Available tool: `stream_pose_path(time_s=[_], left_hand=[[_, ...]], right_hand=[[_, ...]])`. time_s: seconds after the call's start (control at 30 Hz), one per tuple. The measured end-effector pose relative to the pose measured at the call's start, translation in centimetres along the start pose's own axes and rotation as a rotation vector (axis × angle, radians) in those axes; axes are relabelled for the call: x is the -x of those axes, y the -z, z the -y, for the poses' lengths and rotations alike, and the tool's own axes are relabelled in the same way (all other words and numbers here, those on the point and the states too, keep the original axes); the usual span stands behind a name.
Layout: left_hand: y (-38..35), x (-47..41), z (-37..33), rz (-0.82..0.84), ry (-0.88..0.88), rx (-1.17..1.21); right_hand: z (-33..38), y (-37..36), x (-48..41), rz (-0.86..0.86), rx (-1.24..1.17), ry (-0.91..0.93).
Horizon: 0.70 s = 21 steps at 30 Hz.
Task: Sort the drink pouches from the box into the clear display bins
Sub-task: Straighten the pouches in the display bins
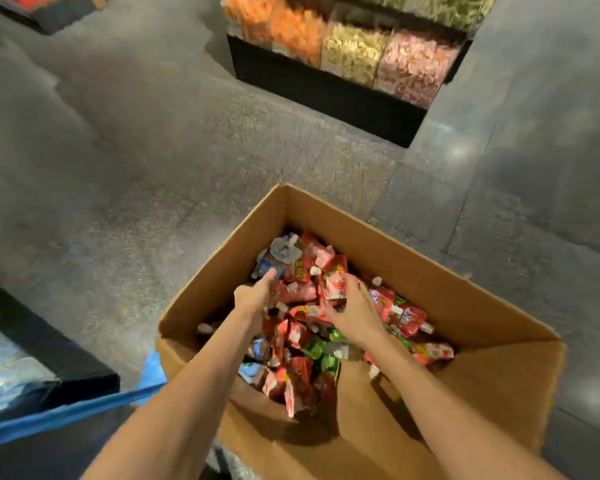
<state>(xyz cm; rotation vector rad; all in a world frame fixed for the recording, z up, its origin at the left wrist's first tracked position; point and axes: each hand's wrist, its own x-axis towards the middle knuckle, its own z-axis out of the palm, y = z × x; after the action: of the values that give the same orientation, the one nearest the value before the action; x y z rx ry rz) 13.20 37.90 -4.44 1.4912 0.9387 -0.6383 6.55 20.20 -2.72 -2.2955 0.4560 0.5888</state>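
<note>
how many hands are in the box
2. The left hand on the left side of the pouches, the right hand on their middle, both inside the box. None seems hidden.

Clear display bins (361, 57): top edge is cutting them off; blur is smearing contents into colour patches.
Drink pouches (293, 336): print is blurring beyond reading.
Left hand (255, 301), right hand (355, 315): fingertips are sinking among pouches; grip cannot be told.
Box (413, 271): bottom edge is cropping its near side.
</note>
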Motion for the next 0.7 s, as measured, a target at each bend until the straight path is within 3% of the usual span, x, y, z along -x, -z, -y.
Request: stream_pose_path(time_s=[0.17,0.33,0.4,0.5,0.7], left_hand=[[-2.5,-6.9,-1.0,-0.041,0.067,-0.013],[-3.7,-11.9,0.5,0.030,0.214,0.091],[-3.7,-16.7,3.0,-0.093,0.206,0.013],[-3.8,-15.9,2.1,-0.236,0.134,-0.069],[-2.6,-12.1,1.8,-0.235,0.041,-0.066]], right_hand=[[0.9,-1.7,-7.7,-0.051,0.317,0.213],[1.2,-3.3,-11.6,-0.018,0.471,0.232],[1.2,-3.7,-12.6,0.014,0.524,0.225],[1.4,-4.2,-13.5,0.022,0.586,0.206],[2.8,-5.6,-14.3,-0.016,0.707,0.139]])
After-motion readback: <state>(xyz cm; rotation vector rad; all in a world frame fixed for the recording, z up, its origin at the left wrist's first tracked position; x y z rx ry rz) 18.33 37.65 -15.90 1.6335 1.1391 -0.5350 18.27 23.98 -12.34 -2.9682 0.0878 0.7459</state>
